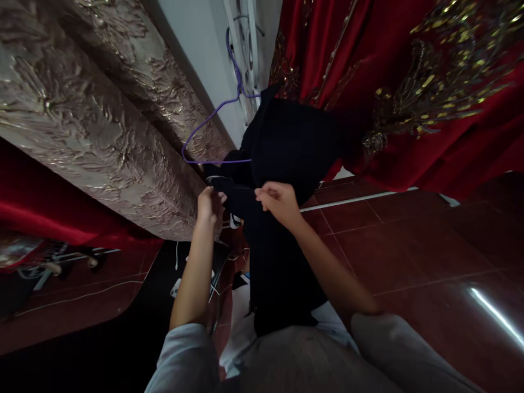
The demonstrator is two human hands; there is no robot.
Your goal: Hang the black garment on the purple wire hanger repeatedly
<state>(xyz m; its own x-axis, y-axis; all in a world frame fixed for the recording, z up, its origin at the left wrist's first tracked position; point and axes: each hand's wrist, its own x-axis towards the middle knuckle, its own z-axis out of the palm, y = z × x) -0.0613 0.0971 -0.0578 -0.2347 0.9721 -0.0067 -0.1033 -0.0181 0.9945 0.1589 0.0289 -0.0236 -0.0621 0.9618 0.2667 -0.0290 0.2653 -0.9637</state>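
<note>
A dark garment [286, 147] hangs partly on a purple hanger [208, 120], whose left side and lower bar show bare. The garment's lower part hangs down in front of my body. My left hand [210, 204] is closed at the garment's left edge, beside the patterned fabric. My right hand [278, 199] pinches the dark cloth near its middle, just below the hanger's bar. Folds in the black cloth are hard to make out.
Beige textured fabric [123, 136] hangs at the left. Red fabric with gold sequins [393, 71] hangs at the right. A white metal rack [250, 49] stands behind the hanger. A black surface [135, 316] with cables lies at lower left, above red floor tiles [393, 245].
</note>
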